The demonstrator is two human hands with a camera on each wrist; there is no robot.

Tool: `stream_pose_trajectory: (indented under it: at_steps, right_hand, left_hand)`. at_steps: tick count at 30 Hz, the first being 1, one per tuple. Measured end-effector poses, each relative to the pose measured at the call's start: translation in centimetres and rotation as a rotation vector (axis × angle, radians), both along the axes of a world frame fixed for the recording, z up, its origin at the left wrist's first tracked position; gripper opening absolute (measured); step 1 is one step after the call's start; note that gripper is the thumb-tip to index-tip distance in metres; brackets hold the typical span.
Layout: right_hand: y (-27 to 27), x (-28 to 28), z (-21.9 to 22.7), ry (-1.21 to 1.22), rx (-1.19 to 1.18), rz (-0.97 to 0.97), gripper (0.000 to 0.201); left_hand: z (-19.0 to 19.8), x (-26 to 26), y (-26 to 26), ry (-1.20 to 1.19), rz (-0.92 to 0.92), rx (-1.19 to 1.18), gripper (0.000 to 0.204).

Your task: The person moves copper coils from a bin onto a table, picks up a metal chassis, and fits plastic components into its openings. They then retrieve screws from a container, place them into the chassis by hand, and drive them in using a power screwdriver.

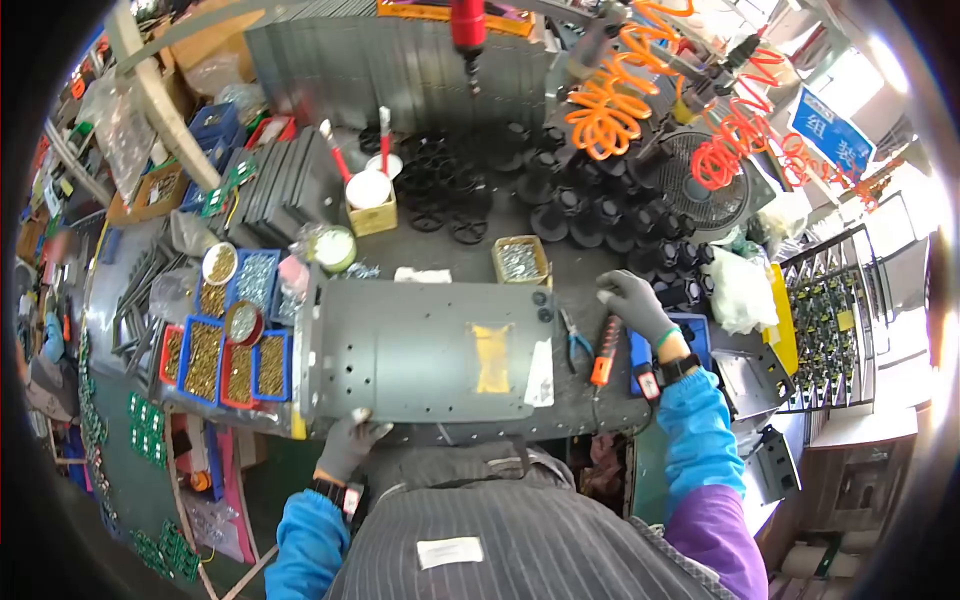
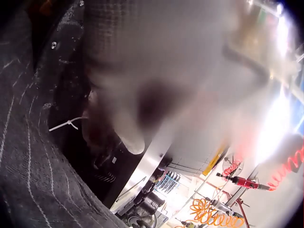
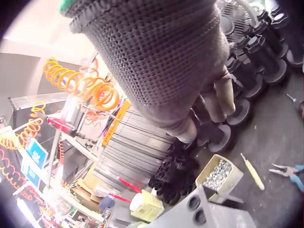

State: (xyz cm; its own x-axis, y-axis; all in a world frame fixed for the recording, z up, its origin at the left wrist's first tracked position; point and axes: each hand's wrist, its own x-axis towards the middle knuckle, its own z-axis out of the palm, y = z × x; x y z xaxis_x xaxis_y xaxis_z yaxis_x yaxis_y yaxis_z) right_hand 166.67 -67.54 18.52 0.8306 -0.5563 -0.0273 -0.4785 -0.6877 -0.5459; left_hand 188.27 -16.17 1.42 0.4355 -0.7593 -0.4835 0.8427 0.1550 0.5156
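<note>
A grey metal plate [image 1: 420,350] with holes and a yellow patch lies flat on the bench. At its front left edge is the gloved left hand [image 1: 350,445], thumb apart from the fingers; contact with the plate is unclear. The left wrist view shows this hand [image 2: 156,61] large and blurred. To the right of the plate, the gloved right hand [image 1: 640,305] is over the bench with nothing visible in it. Its fingers bend loosely near black round-based parts [image 3: 247,78] in the right wrist view. The plate's corner [image 3: 213,216] shows below.
Pliers [image 1: 575,342] and an orange-black tool [image 1: 605,350] lie right of the plate. Behind it stands a screw box [image 1: 520,260]. Bins of fasteners [image 1: 204,360] fill the left side. A red driver [image 1: 467,30] hangs above, beside coiled orange hoses [image 1: 605,110].
</note>
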Motion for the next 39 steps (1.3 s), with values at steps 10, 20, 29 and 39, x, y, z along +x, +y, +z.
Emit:
stream_pose_trajectory:
  at_steps: [10, 20, 29, 39]
  right_hand:
    - [-14.9, 10.8, -3.5, 0.029, -0.312, 0.040, 0.086]
    - [-15.2, 17.1, -6.6, 0.289, -0.255, 0.140, 0.072]
    - [-2.3, 9.9, 3.4, -0.423, 0.000, 0.065, 0.069]
    - [16.2, 5.6, 1.1, -0.319, 1.067, 0.150, 0.076]
  left_hand:
    - [6.4, -1.7, -2.5, -0.058, 0.056, 0.371, 0.049]
    - [21.0, -0.2, -6.8, -0.391, -0.278, 0.485, 0.054]
    - [19.8, -2.2, -23.2, -0.613, -0.527, 0.036, 0.064]
    - [21.1, -5.0, -21.3, -0.383, 0.176, -0.038, 0.046]
